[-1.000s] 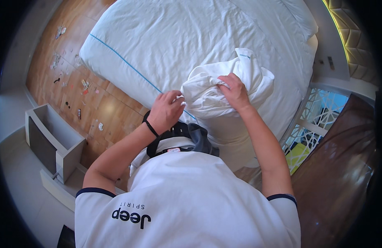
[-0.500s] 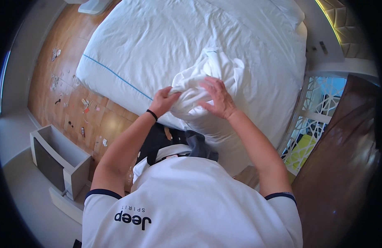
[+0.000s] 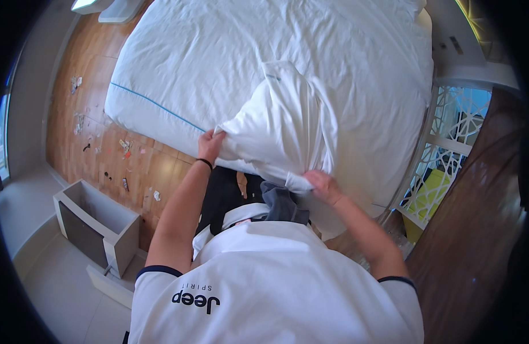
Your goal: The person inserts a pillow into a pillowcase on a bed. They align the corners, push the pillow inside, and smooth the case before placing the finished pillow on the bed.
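Note:
A loose white cloth (image 3: 270, 123) with a small teal mark near its far edge lies in folds over the near part of the bed (image 3: 178, 63); its exact kind I cannot tell. My left hand (image 3: 209, 145) pinches its left corner, above the bed's near edge. At the cloth's near right edge, my right hand (image 3: 324, 186) grips a bunched bit of fabric, fingers closed. Between the hands the cloth is spread, with long creases running toward its far end.
White bedding with a blue line (image 3: 155, 106) covers the bed. Small litter (image 3: 126, 148) is scattered on the wooden floor at left. An open drawer unit (image 3: 98, 223) stands at lower left. At right are a white lattice screen (image 3: 428, 178) and a brown surface (image 3: 465, 223).
My hands have moved apart, the left one leftward and the right one down toward me. The bunched cloth is now opened out wider, and my right fingers have closed on its edge.

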`<state>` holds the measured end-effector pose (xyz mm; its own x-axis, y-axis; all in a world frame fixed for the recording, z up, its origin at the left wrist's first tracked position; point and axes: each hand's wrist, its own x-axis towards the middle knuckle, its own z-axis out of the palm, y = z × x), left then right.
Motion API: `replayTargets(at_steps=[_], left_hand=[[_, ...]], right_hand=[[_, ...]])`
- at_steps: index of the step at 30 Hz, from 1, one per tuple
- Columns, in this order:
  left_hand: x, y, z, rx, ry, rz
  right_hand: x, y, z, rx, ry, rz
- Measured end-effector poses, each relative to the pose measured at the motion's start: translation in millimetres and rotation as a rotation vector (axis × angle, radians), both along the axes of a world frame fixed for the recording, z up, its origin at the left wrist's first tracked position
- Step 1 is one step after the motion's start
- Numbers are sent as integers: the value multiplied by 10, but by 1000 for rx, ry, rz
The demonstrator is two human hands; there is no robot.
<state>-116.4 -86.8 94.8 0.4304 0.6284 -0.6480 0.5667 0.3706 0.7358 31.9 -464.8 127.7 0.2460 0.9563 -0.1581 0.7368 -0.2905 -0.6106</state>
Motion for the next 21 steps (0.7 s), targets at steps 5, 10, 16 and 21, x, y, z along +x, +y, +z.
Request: replayTargets(at_steps=[5, 10, 16, 21], left_hand=[[-735, 34, -724, 229, 130, -261], [-657, 366, -528, 351, 405, -622], [-223, 369, -637, 461, 408, -703], [478, 295, -657, 464, 51, -636]], right_hand=[[-460, 552, 162, -113, 317, -91], [-203, 1164, 145, -43, 145, -106], [967, 1630, 110, 71, -311, -85], [1276, 1914, -35, 225, -290, 98]])
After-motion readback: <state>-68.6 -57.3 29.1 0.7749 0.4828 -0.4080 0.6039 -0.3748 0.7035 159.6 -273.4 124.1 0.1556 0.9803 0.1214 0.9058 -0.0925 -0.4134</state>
